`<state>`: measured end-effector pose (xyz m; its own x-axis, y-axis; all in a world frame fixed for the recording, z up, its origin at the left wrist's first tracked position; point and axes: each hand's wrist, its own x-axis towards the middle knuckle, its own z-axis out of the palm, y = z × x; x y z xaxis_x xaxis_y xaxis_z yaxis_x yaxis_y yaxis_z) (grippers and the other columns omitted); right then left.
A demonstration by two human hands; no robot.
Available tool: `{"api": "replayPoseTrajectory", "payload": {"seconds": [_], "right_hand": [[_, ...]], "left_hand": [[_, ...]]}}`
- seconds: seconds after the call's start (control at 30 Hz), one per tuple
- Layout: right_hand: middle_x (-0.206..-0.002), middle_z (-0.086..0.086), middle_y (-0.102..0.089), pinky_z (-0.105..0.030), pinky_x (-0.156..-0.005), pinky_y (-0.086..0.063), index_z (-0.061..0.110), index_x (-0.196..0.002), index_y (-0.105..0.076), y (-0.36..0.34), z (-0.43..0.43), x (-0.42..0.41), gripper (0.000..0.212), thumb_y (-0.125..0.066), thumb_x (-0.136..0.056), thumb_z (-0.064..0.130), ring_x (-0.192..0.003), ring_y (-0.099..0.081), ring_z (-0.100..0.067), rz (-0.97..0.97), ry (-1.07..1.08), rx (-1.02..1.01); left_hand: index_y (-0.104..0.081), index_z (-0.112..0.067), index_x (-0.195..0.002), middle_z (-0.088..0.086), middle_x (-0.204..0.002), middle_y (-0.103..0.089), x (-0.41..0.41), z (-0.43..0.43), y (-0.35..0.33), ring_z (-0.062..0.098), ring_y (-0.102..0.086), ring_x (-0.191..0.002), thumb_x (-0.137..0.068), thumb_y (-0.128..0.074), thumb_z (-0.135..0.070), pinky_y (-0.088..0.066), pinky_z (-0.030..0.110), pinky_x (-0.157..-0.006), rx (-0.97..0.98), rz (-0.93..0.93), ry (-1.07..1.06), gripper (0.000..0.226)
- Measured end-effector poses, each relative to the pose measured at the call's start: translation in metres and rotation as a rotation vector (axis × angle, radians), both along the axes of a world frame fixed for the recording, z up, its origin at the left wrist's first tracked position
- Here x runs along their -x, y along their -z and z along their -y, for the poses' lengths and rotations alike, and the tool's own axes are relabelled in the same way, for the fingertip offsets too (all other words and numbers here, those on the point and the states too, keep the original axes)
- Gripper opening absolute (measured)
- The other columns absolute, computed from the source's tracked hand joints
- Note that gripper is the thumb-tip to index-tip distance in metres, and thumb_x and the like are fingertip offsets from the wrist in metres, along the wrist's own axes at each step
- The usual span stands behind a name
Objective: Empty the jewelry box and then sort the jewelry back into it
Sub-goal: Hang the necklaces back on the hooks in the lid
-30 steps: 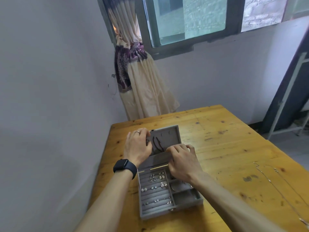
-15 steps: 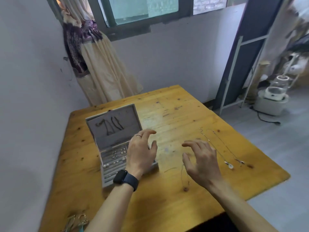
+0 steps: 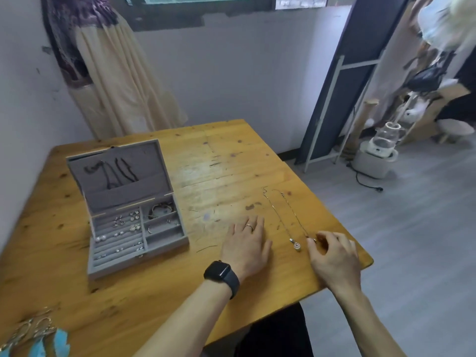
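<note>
Both hands have left the jewelry box (image 3: 123,222), open at centre left, earrings (image 3: 134,215) inside. Centre, the left hand (image 3: 246,247) lies flat, fingers together, on the wooden table (image 3: 219,163). By the table's right edge, the right hand (image 3: 334,258) pinches a necklace (image 3: 295,215) end, grey floor (image 3: 412,240) beyond.

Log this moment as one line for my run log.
left hand: flat on table | right hand: curled at right necklace pendant end, grip unclear | jewelry box: open, earrings inside

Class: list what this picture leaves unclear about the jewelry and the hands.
Head view, right hand: curled fingers hide the end of the right necklace; a pinch is unsure.
Head view, earrings in the jewelry box: too small to tell designs.
Head view, gold and turquoise pieces: cut off by the bottom-left corner.
</note>
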<state>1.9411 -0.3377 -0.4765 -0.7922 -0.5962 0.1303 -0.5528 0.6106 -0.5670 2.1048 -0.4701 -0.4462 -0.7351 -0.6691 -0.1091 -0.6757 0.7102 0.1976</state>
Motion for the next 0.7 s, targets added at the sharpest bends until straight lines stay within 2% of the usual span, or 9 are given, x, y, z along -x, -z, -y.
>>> {"api": "replayPoseTrajectory", "payload": {"seconds": [0.2,0.33,0.4,0.43,0.47,0.5,0.53,0.57,0.7], "right_hand": [[-0.096,0.002,-0.066,-0.036,-0.073,-0.045,0.023,-0.088,-0.07,0.009,0.003,-0.006,0.014,-0.071,-0.087,0.037,-0.092,-0.053,-0.024,-0.134,-0.008,0.058],[-0.105,0.002,-0.061,-0.039,-0.083,-0.039,0.024,-0.093,-0.063,0.003,0.008,-0.008,0.014,-0.061,-0.095,0.038,-0.103,-0.053,-0.025,-0.038,-0.005,-0.036],[-0.103,0.003,-0.057,-0.04,-0.088,-0.039,0.025,-0.095,-0.057,-0.006,0.012,-0.003,0.014,-0.054,-0.098,0.039,-0.107,-0.052,-0.024,0.052,-0.038,-0.105],[-0.1,0.005,-0.058,-0.04,-0.09,-0.042,0.025,-0.095,-0.055,-0.011,0.014,0.0,0.014,-0.053,-0.099,0.038,-0.106,-0.054,-0.024,0.134,-0.06,-0.096],[-0.097,0.007,-0.062,-0.04,-0.09,-0.045,0.024,-0.095,-0.055,-0.017,0.017,0.002,0.013,-0.053,-0.099,0.037,-0.103,-0.058,-0.023,0.231,-0.083,-0.038],[-0.094,0.009,-0.066,-0.04,-0.088,-0.048,0.023,-0.094,-0.056,-0.023,0.019,0.004,0.012,-0.054,-0.098,0.035,-0.1,-0.061,-0.022,0.316,-0.102,0.048],[-0.091,0.011,-0.069,-0.039,-0.086,-0.05,0.024,-0.094,-0.057,-0.03,0.021,0.004,0.01,-0.055,-0.098,0.032,-0.096,-0.063,-0.018,0.364,-0.123,0.129],[-0.089,0.01,-0.071,-0.037,-0.084,-0.051,0.024,-0.093,-0.058,-0.037,0.023,0.004,0.008,-0.057,-0.098,0.03,-0.093,-0.065,-0.015,0.385,-0.153,0.191],[-0.089,0.004,-0.071,-0.03,-0.077,-0.053,0.021,-0.095,-0.061,-0.067,0.028,0.0,0.008,-0.058,-0.098,0.028,-0.088,-0.066,-0.012,0.485,-0.285,0.232]], "left_hand": [[-0.001,-0.018,-0.16,0.0,-0.167,0.001,0.006,-0.006,0.018,0.019,0.004,-0.154,-0.104,-0.014,-0.053,0.001,0.042,-0.125,0.022,0.035,-0.013,0.067],[-0.006,-0.018,-0.16,0.0,-0.167,-0.003,0.006,-0.004,0.016,0.02,0.001,-0.154,-0.104,-0.018,-0.053,-0.003,0.042,-0.125,-0.007,0.045,0.005,0.067],[-0.026,-0.02,-0.157,0.0,-0.165,-0.02,0.009,-0.001,0.012,0.023,-0.014,-0.153,-0.103,-0.03,-0.051,-0.015,0.044,-0.124,-0.074,-0.028,-0.029,0.062],[-0.044,-0.023,-0.148,0.0,-0.158,-0.037,0.01,-0.001,0.008,0.023,-0.032,-0.146,-0.101,-0.038,-0.049,-0.029,0.044,-0.119,-0.125,-0.126,-0.07,0.054],[-0.061,-0.026,-0.133,-0.001,-0.143,-0.054,0.013,-0.002,0.002,0.02,-0.05,-0.13,-0.098,-0.044,-0.048,-0.044,0.043,-0.107,-0.177,-0.254,-0.116,0.044],[-0.071,-0.026,-0.116,-0.001,-0.125,-0.066,0.016,-0.005,-0.005,0.017,-0.061,-0.109,-0.097,-0.048,-0.047,-0.053,0.041,-0.093,-0.235,-0.363,-0.16,0.037],[-0.075,-0.024,-0.103,-0.002,-0.108,-0.072,0.02,-0.008,-0.015,0.017,-0.065,-0.093,-0.097,-0.049,-0.048,-0.056,0.039,-0.083,-0.319,-0.43,-0.196,0.036],[-0.077,-0.022,-0.098,-0.002,-0.099,-0.074,0.025,-0.012,-0.025,0.017,-0.066,-0.086,-0.098,-0.047,-0.05,-0.056,0.038,-0.08,-0.447,-0.461,-0.232,0.04],[-0.075,-0.023,-0.096,-0.008,-0.097,-0.075,0.041,-0.018,-0.053,0.018,-0.061,-0.092,-0.101,-0.037,-0.056,-0.046,0.033,-0.085,-1.143,-0.479,-0.42,0.051]]}}
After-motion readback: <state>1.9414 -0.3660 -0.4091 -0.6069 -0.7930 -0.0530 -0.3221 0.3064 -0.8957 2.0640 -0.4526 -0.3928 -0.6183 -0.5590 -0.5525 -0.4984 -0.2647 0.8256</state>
